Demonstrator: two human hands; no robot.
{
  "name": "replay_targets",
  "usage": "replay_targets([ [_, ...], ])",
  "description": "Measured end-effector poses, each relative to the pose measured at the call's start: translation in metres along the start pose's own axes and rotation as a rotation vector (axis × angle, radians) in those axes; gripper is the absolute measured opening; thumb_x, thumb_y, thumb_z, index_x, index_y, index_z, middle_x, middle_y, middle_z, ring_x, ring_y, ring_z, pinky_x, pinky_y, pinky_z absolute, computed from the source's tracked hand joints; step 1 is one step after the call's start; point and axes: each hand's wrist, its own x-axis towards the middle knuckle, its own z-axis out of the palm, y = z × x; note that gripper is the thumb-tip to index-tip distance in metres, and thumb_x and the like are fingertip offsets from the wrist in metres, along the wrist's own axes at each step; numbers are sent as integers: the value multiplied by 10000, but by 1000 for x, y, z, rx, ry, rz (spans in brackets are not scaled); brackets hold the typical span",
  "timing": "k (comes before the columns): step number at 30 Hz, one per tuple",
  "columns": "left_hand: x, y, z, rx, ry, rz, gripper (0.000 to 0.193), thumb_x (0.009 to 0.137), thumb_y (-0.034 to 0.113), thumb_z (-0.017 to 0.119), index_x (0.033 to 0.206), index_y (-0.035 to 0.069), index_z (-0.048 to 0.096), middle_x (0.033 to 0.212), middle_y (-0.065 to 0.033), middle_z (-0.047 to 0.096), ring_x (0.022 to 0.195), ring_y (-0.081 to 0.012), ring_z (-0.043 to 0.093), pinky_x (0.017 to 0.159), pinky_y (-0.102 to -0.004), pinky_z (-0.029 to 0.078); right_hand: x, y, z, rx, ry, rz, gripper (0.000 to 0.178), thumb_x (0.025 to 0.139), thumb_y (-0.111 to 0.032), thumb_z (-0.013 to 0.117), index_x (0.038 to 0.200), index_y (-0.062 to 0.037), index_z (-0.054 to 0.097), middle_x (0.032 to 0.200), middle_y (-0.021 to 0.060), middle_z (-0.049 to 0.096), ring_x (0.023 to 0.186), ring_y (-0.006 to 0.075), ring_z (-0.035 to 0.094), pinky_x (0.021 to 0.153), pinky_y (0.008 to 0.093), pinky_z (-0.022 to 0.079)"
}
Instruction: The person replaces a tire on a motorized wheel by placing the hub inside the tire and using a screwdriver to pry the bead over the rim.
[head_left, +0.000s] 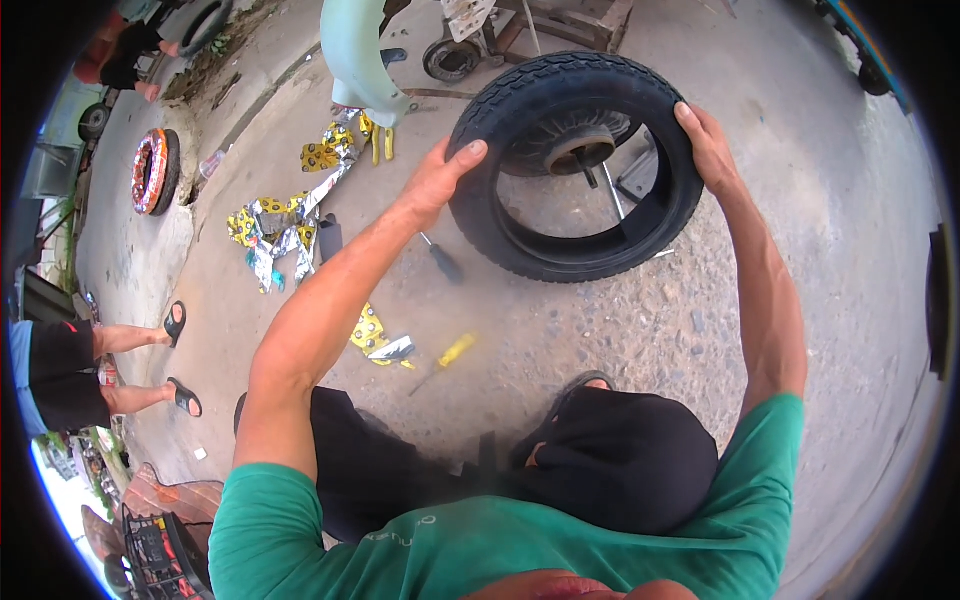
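Both my hands grip a black tyre (480,225), held up in front of me. My left hand (438,180) clasps its left side with the thumb on the sidewall. On the opposite side my right hand (708,150) has its thumb on the upper right sidewall and its fingers behind the tread. Through the tyre's opening shows a dark wheel hub (582,152) with a short axle sticking out. Whether the tyre touches the hub I cannot tell. Below my left hand, a screwdriver with a dark handle (445,264) lies on the ground.
A yellow screwdriver (457,349) and torn yellow and silver wrapping (300,210) lie on the concrete. Ahead are a pale green scooter panel (352,60) and a rusty metal frame (590,25). A wrapped tyre (152,170) stands far left. A person in sandals (140,340) stands at left.
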Motion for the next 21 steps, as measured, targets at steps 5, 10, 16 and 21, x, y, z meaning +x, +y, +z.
replay_targets([
  [5,-21,22,5,143,38,140,718,853,514,785,1306,-15,614,1203,-93,688,1093,-195,636,971,-336,498,-57,11,16,150,68,5,645,989,-533,593,1302,30,624,1103,126,687,1018,191,629,932,311,478],
  [10,-53,63,55,527,144,72,760,754,536,843,1189,-51,631,1097,-188,723,1009,-245,694,902,-361,540,-155,7,42,-157,350,-69,480,933,-316,731,1270,7,619,1174,148,703,938,189,700,806,374,559],
  [16,-74,80,77,538,63,168,716,771,523,837,1147,-50,627,1032,-172,728,964,-232,699,877,-377,545,-179,-6,111,-992,-174,38,721,787,-425,828,1267,40,557,1125,190,675,869,345,736,759,422,589],
  [21,-81,82,93,694,72,257,714,773,476,846,1203,-40,602,1052,-178,725,975,-266,709,871,-393,553,-156,2,127,-1107,-399,125,780,759,-485,836,1224,46,505,1076,251,648,942,364,727,811,417,586],
])
